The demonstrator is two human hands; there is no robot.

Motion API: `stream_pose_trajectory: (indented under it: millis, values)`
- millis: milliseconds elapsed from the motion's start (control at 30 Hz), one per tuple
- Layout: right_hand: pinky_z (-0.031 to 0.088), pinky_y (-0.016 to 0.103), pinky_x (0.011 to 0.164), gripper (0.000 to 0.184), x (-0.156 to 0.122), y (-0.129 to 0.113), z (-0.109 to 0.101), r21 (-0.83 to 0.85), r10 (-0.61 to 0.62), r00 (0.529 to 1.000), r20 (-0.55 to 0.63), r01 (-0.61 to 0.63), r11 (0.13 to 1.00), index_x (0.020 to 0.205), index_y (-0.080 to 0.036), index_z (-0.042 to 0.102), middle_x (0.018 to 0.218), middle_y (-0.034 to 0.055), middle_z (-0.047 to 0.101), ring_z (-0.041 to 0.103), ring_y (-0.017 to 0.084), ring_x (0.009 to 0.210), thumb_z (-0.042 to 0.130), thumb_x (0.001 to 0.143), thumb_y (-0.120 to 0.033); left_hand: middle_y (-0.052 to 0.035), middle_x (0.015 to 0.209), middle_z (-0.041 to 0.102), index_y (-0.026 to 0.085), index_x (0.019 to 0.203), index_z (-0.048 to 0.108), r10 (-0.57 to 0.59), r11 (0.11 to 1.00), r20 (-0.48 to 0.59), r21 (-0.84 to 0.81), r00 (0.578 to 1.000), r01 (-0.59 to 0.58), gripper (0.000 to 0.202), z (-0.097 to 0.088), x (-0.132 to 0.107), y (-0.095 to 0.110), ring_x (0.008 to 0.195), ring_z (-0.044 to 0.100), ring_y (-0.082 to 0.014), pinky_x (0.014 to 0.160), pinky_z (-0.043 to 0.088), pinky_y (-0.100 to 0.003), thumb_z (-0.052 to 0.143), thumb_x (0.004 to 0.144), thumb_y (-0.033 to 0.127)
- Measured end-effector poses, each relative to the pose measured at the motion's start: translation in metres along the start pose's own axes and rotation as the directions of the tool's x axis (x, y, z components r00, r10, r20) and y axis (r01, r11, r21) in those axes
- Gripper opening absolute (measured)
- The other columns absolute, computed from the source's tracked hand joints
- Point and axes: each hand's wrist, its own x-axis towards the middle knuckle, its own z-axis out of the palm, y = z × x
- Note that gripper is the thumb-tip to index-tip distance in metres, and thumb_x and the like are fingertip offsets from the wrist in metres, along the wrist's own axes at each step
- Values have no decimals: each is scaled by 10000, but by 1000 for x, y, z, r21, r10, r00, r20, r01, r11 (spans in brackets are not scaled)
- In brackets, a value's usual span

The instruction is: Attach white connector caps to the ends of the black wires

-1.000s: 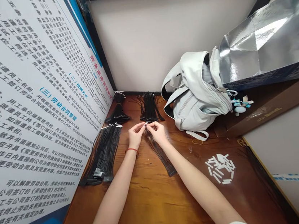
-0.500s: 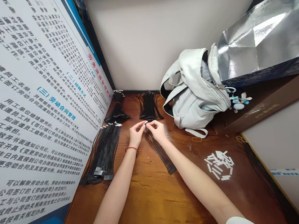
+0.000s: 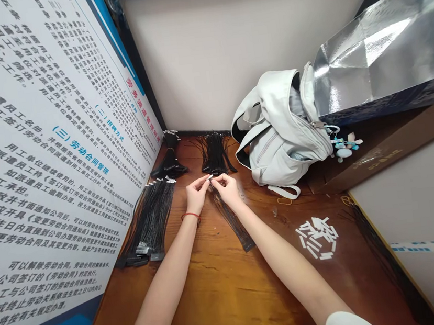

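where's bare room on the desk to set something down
Bare wood lies between your forearms, below the held wires, and between your right forearm and the white strips. The back corner is crowded with wire bundles and the backpack.

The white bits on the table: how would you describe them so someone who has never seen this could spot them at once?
Start at the pale grey backpack at the back of the wooden tabletop. In front of it, and right of the black wire bundle pinched by the person's left hand and right hand, lies a loose scatter of small white strips, flat on the wood and pale against all the black wires.
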Motion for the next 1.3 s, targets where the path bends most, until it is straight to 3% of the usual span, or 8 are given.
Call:
stream_pose_trajectory:
  millis: [400, 867, 967, 1033, 1133, 1200, 1300]
  values:
    - [401, 241, 567, 222, 0, -1, -1, 19, 16, 1000, -10, -16, 1000, 652, -153, 594, 630, 13, 598, 501, 127, 569, 601, 658, -375, -100, 934, 696, 131, 905, 698, 30, 995, 54, 98, 998, -35, 283, -1, 0, 0, 873, 642, -200, 836, 497, -341, 643, 687, 304]
    - [414, 249, 591, 223, 1, 5, -3, -40, 12, 999, 36, -10, 999, 686, -149, 600, 659, 22, 617, 526, 138, 600, 583, 700, -370, -94, 927, 697, 140, 870, 703, 30, 995, 81, 94, 996, -38, 244, 0, -1, 2, 875, 638, -202, 833, 495, -341, 643, 679, 278]
    - [436, 254, 635, 206, 3, -5, -6, -84, -10, 997, 72, 16, 996, 742, -143, 622, 726, 39, 644, 563, 148, 652, 575, 735, -343, -99, 927, 695, 134, 877, 694, 37, 998, 51, 48, 998, -39, 253, 1, -1, 2, 879, 638, -196, 837, 493, -340, 643, 679, 283]
    - [440, 252, 688, 189, 3, -21, -14, -168, -51, 987, 155, 78, 983, 795, -147, 636, 807, 51, 657, 588, 152, 725, 544, 780, -311, -104, 916, 694, 126, 870, 690, 31, 999, 9, 14, 999, -31, 259, 1, 0, 2, 854, 641, -190, 821, 497, -334, 650, 667, 281]
    - [414, 256, 737, 180, -10, -50, -37, -456, -55, 959, 277, 182, 871, 782, -157, 636, 837, 61, 653, 592, 159, 790, 491, 838, -250, -104, 892, 694, 122, 857, 687, 17, 999, -51, -36, 999, -18, 261, 0, 1, 1, 803, 640, -174, 775, 504, -309, 657, 647, 273]
    - [392, 265, 668, 240, -30, -68, -53, -698, 118, 945, 305, 138, 703, 665, -159, 604, 724, 66, 637, 589, 172, 704, 467, 851, -221, -99, 870, 693, 122, 855, 685, 2, 997, -81, -72, 997, -8, 266, 0, 2, 1, 761, 635, -160, 724, 507, -285, 658, 635, 269]
    - [352, 272, 574, 294, -71, -84, -69, -899, 438, 866, 243, 31, 437, 583, -169, 568, 641, 88, 616, 593, 211, 636, 527, 827, -326, -87, 838, 690, 126, 855, 685, -34, 994, -106, -112, 994, 22, 278, -1, 3, 1, 693, 621, -143, 631, 498, -255, 665, 617, 268]
